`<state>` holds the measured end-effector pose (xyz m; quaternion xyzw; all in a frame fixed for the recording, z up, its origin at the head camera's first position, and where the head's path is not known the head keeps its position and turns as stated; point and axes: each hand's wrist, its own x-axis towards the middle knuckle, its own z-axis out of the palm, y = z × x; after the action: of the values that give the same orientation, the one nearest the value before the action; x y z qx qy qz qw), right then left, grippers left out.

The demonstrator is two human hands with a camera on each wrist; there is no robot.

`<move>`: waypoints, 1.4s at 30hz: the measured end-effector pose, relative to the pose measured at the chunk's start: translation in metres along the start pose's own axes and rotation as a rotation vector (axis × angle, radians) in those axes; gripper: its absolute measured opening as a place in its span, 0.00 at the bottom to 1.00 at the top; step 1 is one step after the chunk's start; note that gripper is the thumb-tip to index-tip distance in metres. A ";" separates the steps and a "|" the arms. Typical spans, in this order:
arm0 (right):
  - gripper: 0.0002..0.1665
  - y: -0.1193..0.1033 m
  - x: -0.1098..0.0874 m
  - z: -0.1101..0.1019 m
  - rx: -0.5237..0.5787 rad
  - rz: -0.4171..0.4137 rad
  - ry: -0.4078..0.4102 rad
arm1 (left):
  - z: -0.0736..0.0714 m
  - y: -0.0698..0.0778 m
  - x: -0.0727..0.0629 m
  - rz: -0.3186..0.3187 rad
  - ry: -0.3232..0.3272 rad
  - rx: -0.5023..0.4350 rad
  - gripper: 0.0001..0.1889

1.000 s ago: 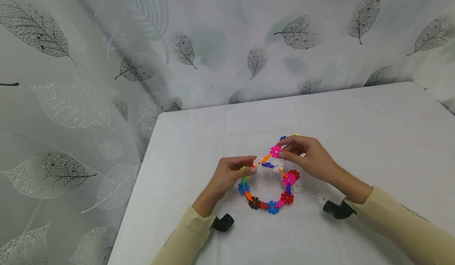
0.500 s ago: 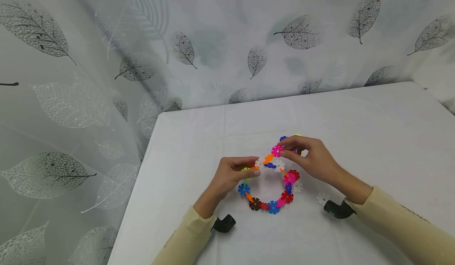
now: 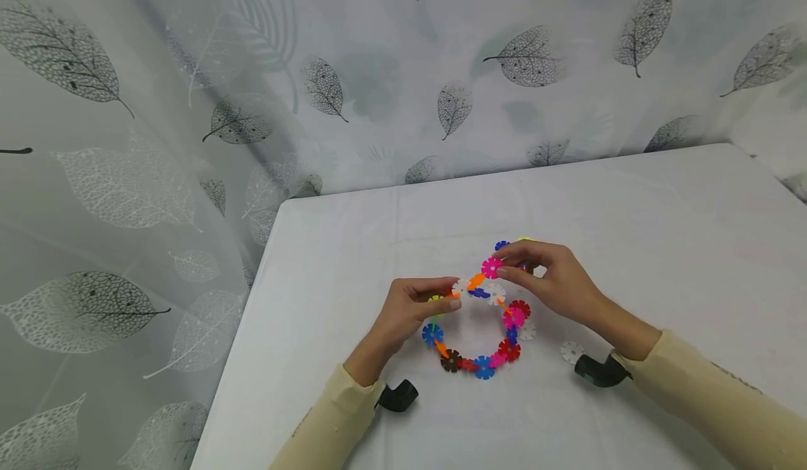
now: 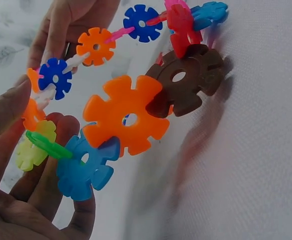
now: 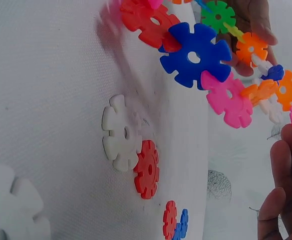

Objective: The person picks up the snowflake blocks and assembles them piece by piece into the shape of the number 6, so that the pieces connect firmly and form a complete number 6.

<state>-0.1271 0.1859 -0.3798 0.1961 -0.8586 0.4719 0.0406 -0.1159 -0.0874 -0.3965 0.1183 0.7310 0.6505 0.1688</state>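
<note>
A ring of notched plastic interlocking discs in many colours hangs between both hands, its near side low over the table. My left hand pinches the ring at its far left, thumb and fingers around an orange disc beside a white disc. Between finger and thumb of my right hand is a pink disc. An orange disc links that pink one to the white disc. In the left wrist view, a lime disc and a light blue disc hang near the left fingers.
Loose on the white table lie a white disc, another white disc with a red disc, and red and blue discs farther off. Black wrist mounts sit at both sleeves. A leaf-patterned curtain borders the table.
Over the last second both hands and the pinched pink disc shift very slightly to the right, and the linking orange disc turns to show more of its face. Since half a second ago, almost nothing moves.
</note>
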 end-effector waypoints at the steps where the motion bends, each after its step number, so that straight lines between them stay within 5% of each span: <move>1: 0.17 0.000 0.000 0.000 0.004 0.005 -0.003 | 0.000 0.000 0.000 -0.001 0.004 -0.001 0.18; 21: 0.15 -0.001 0.006 0.010 0.025 0.110 -0.043 | 0.002 -0.014 0.003 -0.008 0.049 -0.051 0.19; 35: 0.14 0.005 0.012 0.013 0.026 0.089 -0.061 | 0.006 -0.020 0.006 0.021 0.054 -0.058 0.17; 42: 0.16 0.007 0.011 0.011 -0.001 0.095 -0.071 | 0.004 -0.021 0.007 -0.013 0.037 -0.011 0.20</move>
<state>-0.1387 0.1765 -0.3889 0.1718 -0.8681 0.4655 -0.0120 -0.1201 -0.0839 -0.4187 0.1007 0.7310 0.6556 0.1603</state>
